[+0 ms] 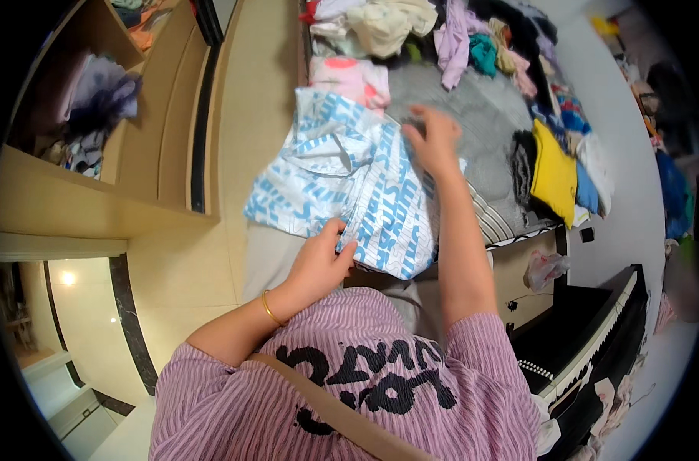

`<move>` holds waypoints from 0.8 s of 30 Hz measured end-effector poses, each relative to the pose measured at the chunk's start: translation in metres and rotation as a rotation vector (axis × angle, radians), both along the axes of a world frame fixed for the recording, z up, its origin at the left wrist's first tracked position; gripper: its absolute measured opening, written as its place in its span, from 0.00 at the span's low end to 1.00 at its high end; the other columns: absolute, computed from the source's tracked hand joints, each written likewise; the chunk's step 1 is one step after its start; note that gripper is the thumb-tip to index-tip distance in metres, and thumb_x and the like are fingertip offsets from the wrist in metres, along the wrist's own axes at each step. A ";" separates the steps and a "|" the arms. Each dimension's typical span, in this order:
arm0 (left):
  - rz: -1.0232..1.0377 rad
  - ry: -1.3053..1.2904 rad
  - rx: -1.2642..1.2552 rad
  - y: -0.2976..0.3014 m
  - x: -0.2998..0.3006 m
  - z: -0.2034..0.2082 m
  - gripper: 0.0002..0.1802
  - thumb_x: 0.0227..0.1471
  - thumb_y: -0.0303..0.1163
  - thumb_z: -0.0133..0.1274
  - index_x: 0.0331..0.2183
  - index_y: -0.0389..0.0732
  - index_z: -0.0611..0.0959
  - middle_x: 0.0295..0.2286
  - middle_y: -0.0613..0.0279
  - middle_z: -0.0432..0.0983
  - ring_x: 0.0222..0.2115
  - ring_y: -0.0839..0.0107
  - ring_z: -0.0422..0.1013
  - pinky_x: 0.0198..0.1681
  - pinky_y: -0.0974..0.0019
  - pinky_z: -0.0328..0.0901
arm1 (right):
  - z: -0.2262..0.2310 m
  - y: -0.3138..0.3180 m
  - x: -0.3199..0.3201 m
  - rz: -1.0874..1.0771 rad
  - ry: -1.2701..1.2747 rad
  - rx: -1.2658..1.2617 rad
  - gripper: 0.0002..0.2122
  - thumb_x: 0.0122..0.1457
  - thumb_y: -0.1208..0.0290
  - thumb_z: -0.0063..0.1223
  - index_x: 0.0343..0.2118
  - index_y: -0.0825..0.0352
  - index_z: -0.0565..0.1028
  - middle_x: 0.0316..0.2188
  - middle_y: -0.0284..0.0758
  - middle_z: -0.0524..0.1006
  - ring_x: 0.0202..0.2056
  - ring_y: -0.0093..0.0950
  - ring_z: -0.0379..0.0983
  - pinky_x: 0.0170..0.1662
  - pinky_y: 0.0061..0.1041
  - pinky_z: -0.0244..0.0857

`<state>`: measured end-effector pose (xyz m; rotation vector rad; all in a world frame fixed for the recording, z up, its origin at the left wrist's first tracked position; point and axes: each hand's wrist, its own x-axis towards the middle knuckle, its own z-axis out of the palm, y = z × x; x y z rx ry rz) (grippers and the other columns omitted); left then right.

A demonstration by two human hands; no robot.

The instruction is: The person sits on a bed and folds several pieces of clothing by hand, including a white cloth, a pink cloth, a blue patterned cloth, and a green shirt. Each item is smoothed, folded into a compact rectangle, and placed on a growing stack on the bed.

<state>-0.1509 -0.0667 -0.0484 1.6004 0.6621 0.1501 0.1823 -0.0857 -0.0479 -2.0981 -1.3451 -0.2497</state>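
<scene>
The blue-and-white garment (311, 177) is lying at the near edge of the grey bed (480, 107), apparently half arranged, the left hand (319, 257) is grasping it, the right hand (435, 138) is hovering released, while the seemingly folded yellow garment (553, 173) and loose clothes (392, 23) are lying beyond.

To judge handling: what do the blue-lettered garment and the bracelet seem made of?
The blue-lettered garment looks like thin, mostly matte fabric, perhaps cotton: it creases and drapes softly. The bracelet appears polished metal, judging by its gold-toned sheen; whether plated, I can't tell.
</scene>
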 end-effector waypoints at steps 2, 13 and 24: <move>-0.080 0.092 0.543 -0.003 -0.008 0.011 0.24 0.59 0.32 0.60 0.53 0.32 0.72 0.37 0.48 0.76 0.28 0.53 0.77 0.30 0.57 0.70 | -0.005 -0.025 0.004 -0.127 -0.063 0.119 0.14 0.61 0.61 0.63 0.47 0.60 0.79 0.43 0.36 0.82 0.44 0.35 0.77 0.57 0.42 0.55; -0.455 -0.380 1.307 -0.058 0.064 0.001 0.22 0.40 0.33 0.65 0.38 0.38 0.76 0.35 0.56 0.69 0.38 0.58 0.69 0.38 0.59 0.64 | -0.011 -0.169 -0.072 -0.432 1.008 0.204 0.12 0.69 0.64 0.57 0.41 0.71 0.78 0.28 0.30 0.78 0.26 0.18 0.73 0.28 0.20 0.68; -0.481 -0.448 1.000 -0.062 0.102 0.013 0.15 0.48 0.28 0.61 0.37 0.37 0.75 0.32 0.53 0.72 0.35 0.53 0.74 0.35 0.54 0.71 | -0.005 -0.138 -0.017 -0.288 0.818 0.138 0.15 0.62 0.64 0.64 0.44 0.72 0.80 0.35 0.33 0.83 0.35 0.20 0.74 0.40 0.25 0.69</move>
